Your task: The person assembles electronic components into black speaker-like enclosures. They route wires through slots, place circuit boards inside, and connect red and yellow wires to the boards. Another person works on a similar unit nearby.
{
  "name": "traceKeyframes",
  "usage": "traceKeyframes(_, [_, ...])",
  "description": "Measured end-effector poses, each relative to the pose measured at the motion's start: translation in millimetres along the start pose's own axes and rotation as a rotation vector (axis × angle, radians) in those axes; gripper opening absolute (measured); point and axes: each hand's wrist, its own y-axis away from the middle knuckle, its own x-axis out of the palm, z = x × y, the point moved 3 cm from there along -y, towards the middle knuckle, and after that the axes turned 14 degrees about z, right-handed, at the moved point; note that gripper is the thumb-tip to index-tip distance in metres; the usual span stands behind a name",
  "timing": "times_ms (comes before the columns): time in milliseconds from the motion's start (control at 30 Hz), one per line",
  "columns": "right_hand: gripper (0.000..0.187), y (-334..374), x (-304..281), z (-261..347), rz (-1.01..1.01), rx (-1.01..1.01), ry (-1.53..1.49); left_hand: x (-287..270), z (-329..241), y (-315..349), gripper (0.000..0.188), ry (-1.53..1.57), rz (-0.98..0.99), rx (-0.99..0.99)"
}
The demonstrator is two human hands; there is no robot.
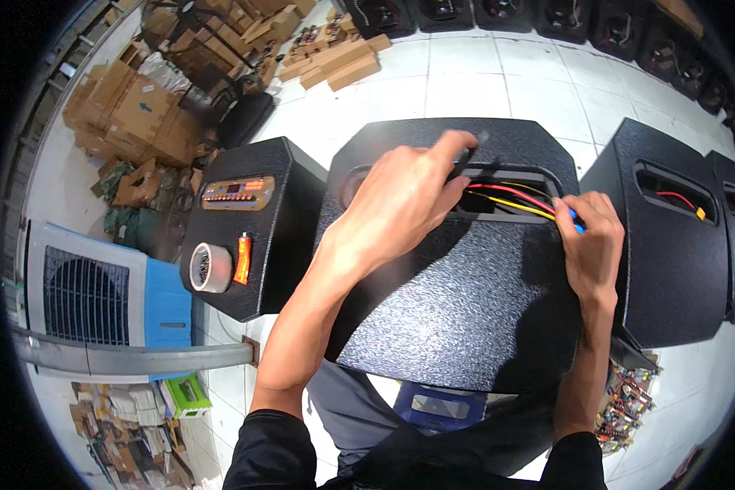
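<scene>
In front of me stands a black textured speaker cabinet [449,310] with a long recessed slot [482,214] in its top. Red and yellow wires [510,202] run out of that slot toward the right. Closed at the slot's right end, my right hand [594,241] grips the wires, and a blue connector [578,220] shows between its fingers. My left hand [408,192] reaches over the slot's left part with thumb and fingers pinched. A dark slim piece, blurred at its tip, juts from that pinch; its kind is unclear.
At left, another black cabinet [290,212] carries a control panel [238,194], a tape roll [211,268] holding small dark pieces and an orange tube [242,260]. A cabinet with loose wires [670,269] stands at right. A metal bar [171,357] crosses the lower left, near an air cooler [90,286].
</scene>
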Motion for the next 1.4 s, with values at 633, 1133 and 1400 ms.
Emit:
traceKeyframes(633, [0.009,-4,0,9,0.047,0.022,-0.066,4,77,40,0.020,0.234,-0.010,-0.389])
traceKeyframes(1133, [0.007,-1,2,10,0.060,0.112,-0.070,-4,95,32,0.015,0.207,0.252,-0.383])
traceKeyframes(1400, [0.007,-1,2,10,0.065,0.106,-0.051,-4,95,27,0.015,0.232,0.297,-0.416])
